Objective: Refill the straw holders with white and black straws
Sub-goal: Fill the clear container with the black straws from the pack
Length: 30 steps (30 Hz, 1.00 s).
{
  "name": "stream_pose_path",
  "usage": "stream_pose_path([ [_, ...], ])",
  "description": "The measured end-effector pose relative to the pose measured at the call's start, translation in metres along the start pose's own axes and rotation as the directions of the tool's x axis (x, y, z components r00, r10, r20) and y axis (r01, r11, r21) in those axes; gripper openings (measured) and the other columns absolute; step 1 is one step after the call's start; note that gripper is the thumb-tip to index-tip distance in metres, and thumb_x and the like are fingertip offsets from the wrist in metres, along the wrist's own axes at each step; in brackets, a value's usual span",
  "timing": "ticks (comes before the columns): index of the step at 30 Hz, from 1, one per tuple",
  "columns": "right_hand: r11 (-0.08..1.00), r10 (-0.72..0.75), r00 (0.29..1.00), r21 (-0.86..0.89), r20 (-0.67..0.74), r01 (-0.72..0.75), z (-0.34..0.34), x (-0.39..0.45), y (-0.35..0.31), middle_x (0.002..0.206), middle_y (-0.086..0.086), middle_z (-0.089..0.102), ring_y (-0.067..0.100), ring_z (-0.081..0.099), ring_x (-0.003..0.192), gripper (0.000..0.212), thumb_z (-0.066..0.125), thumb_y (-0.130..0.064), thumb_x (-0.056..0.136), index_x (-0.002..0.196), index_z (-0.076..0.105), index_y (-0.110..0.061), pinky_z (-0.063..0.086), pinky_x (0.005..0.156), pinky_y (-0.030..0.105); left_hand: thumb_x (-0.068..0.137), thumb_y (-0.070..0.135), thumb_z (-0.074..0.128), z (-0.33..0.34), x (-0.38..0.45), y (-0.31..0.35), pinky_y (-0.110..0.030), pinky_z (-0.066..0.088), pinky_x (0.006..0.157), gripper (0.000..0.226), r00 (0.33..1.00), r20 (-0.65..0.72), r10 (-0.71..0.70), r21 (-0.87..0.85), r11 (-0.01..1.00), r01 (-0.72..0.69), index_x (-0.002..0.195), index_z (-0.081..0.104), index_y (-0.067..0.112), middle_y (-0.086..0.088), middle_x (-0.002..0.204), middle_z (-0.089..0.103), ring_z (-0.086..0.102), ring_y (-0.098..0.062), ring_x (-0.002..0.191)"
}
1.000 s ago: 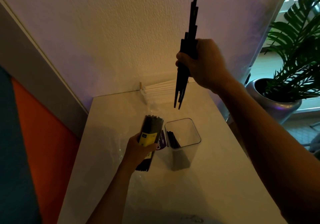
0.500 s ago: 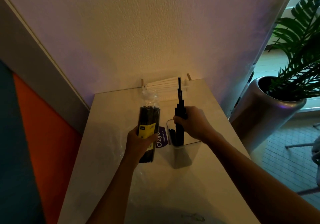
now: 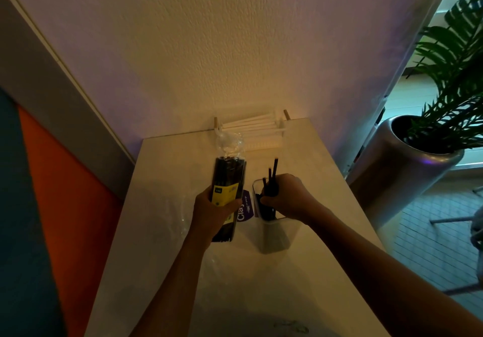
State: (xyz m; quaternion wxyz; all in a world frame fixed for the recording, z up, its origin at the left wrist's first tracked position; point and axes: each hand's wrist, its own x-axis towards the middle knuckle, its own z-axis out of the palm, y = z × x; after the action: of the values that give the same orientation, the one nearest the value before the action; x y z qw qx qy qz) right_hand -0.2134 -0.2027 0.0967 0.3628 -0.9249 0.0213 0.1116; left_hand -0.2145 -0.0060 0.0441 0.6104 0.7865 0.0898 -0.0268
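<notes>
Gripping a bunch of thin black straws [image 3: 271, 180], the right hand [image 3: 287, 201] hides the clear square plastic holder [image 3: 274, 235]'s rim, while the left hand [image 3: 214, 211] clasps a yellow-labelled clear packet of black straws [image 3: 228, 177].

A pale bench [image 3: 313, 271] is seen from above, set against a textured wall. A pack of black straws [image 3: 228, 180], wrapped in clear plastic with a yellow label, is held upright in the grip of the left hand [image 3: 213, 210]. A bunch of loose black straws [image 3: 271, 188] is gripped by the right hand [image 3: 288, 198] and stands inside a clear square holder [image 3: 274, 235]. White straws [image 3: 251, 125] are stacked in a rack at the wall. A green plant in a silver pot [image 3: 407, 164] is seen at the right.
</notes>
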Motion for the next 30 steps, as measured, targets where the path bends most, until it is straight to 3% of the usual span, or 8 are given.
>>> stream_pose_path([
  [4,0.995,-0.035,0.998,-0.087,0.043,0.038,-0.001,0.002,0.0,0.108,0.003,0.067,0.011,0.06,0.09,0.026,0.077,-0.021,0.083,0.106,0.067,-0.014,0.04,0.059,0.01,0.074,0.012,0.082,0.001,0.001,0.003,-0.033,0.056,0.078,0.049,1.0,0.012,0.021,0.023,1.0,-0.022,0.118,0.062,0.013,-0.001,0.102,0.068,0.066,-0.018,0.091],
  [9,0.999,-0.046,0.998,0.002,0.048,0.046,-0.012,-0.001,-0.009,0.108,0.0,0.064,0.01,0.062,0.092,0.032,0.071,-0.027,0.088,0.116,0.062,-0.016,0.044,0.06,0.011,0.073,0.012,0.082,0.001,0.0,0.006,-0.029,0.055,0.075,0.051,0.998,0.025,0.058,0.045,0.997,-0.059,0.12,0.061,0.013,0.0,0.104,0.067,0.066,-0.017,0.091],
  [12,0.979,-0.18,0.96,0.053,-0.213,0.196,-0.032,-0.005,-0.027,0.101,-0.005,0.064,0.004,0.062,0.089,0.021,0.063,-0.021,0.095,0.115,0.063,-0.015,0.043,0.063,0.009,0.071,0.01,0.083,0.0,-0.001,0.008,-0.029,0.056,0.074,0.05,0.994,0.038,0.101,0.068,0.992,-0.103,0.117,0.063,0.013,0.0,0.1,0.068,0.067,-0.017,0.088],
  [14,0.937,-0.299,0.852,0.035,-0.43,0.347,-0.048,-0.008,-0.043,0.097,-0.009,0.064,0.0,0.06,0.084,0.016,0.06,-0.014,0.096,0.111,0.066,-0.013,0.045,0.068,0.004,0.069,0.01,0.085,0.0,-0.002,0.007,-0.025,0.056,0.072,0.047,0.989,0.066,0.133,0.105,0.985,-0.139,0.111,0.064,0.019,0.003,0.098,0.069,0.068,-0.012,0.085],
  [16,0.888,-0.412,0.774,-0.022,-0.481,0.459,-0.061,-0.009,-0.057,0.097,-0.012,0.063,-0.001,0.058,0.086,0.016,0.06,-0.012,0.096,0.109,0.069,-0.013,0.041,0.074,-0.003,0.068,0.01,0.086,0.0,-0.004,0.009,-0.017,0.054,0.068,0.045,0.983,0.098,0.152,0.142,0.976,-0.166,0.105,0.063,0.023,0.007,0.094,0.068,0.066,-0.003,0.082],
  [21,0.883,-0.466,0.882,-0.11,-0.076,0.457,-0.07,0.001,-0.066,0.097,-0.007,0.067,0.004,0.065,0.088,0.019,0.057,-0.004,0.095,0.105,0.065,-0.017,0.054,0.084,0.017,0.066,0.015,0.087,-0.001,-0.003,0.009,-0.031,0.058,0.074,0.047,0.979,0.102,0.177,0.181,0.964,-0.193,0.108,0.065,0.015,0.002,0.096,0.071,0.068,-0.012,0.086],
  [26,0.894,-0.42,0.907,-0.163,0.02,0.417,-0.07,0.002,-0.069,0.098,-0.004,0.064,0.011,0.062,0.093,0.014,0.066,-0.01,0.09,0.099,0.063,-0.021,0.051,0.081,0.021,0.067,0.019,0.087,-0.002,-0.004,0.008,-0.038,0.06,0.074,0.044,0.976,0.094,0.196,0.217,0.953,-0.213,0.105,0.066,0.014,0.002,0.093,0.072,0.069,-0.014,0.083],
  [30,0.869,-0.382,0.917,-0.292,0.113,0.398,-0.073,0.002,-0.072,0.079,-0.015,0.053,0.007,0.054,0.08,0.02,0.061,-0.007,0.091,0.085,0.061,-0.026,0.039,0.064,0.014,0.067,0.022,0.086,-0.001,-0.003,0.009,-0.041,0.06,0.075,0.044,0.975,0.106,0.194,0.229,0.95,-0.214,0.104,0.063,0.017,0.004,0.093,0.071,0.069,-0.013,0.083],
])
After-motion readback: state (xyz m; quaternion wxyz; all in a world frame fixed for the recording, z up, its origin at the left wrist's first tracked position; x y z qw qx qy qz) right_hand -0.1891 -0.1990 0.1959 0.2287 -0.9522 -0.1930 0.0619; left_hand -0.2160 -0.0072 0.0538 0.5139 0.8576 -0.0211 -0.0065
